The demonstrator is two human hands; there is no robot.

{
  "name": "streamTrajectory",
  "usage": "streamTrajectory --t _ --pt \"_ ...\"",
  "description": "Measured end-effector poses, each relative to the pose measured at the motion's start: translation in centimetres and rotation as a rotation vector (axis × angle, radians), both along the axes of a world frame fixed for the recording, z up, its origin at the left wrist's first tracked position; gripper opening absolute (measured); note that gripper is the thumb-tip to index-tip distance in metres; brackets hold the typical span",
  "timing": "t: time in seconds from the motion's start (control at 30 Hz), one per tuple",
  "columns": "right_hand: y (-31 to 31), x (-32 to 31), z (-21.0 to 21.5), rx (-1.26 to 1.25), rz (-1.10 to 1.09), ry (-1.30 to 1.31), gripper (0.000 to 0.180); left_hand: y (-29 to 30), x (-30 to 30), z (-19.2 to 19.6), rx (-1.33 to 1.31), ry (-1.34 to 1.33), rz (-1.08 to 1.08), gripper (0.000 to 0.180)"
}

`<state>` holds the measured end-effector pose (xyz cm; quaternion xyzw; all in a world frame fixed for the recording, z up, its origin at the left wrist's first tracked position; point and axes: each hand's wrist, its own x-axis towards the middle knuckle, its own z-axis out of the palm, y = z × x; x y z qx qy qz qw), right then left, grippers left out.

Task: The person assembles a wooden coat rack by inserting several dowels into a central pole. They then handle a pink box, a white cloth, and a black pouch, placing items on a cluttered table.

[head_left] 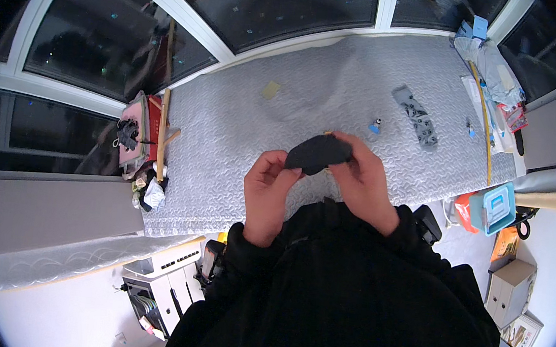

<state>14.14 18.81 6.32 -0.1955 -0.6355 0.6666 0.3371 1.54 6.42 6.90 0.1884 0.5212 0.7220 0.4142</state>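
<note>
Both of my hands hold a dark grey half-moon-shaped pad (319, 155) over the grey quilted bed cover (228, 134). My left hand (268, 189) pinches its lower left end between thumb and bent fingers. My right hand (365, 183) grips its right end, with the thumb below and the fingers at the upper edge. The pad looks soft and matte; its exact kind is unclear. Beyond my right hand lies a small blue-and-white item (375, 125). A grey strip with a dark pattern (417, 117) lies farther right.
A small yellowish square (270, 90) lies on the far left part of the cover. A wooden frame (163, 136) and piled items border the left side. A long wooden stick (482, 117) and plastic bags (502, 72) lie along the right. A teal bin (496, 209) stands at the near right.
</note>
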Motion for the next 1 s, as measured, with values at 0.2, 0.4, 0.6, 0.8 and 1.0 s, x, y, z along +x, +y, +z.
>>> streamTrajectory --t 0.2,0.4,0.6,0.8,1.0 --pt "0.2 -0.3 -1.9 -0.947 0.143 0.27 0.028 -0.4 -0.6 -3.2 0.231 -0.58 -0.208 0.027" --pt "0.7 -0.4 -4.3 -1.194 0.374 0.257 0.03 -0.1 -1.5 -3.7 0.111 -0.363 -0.075 0.03" --pt "0.6 0.0 -4.4 -1.105 0.481 0.097 0.027 0.3 -1.0 -3.2 0.121 -0.273 -0.134 0.025" --pt "1.0 -0.2 -3.8 -0.789 0.458 -0.013 0.025 0.4 -0.8 -3.0 0.002 0.017 -0.081 0.024" --pt "0.5 -0.3 -3.5 -0.707 0.535 -0.083 0.025 0.8 -0.7 -3.2 0.069 -0.183 0.044 0.027"
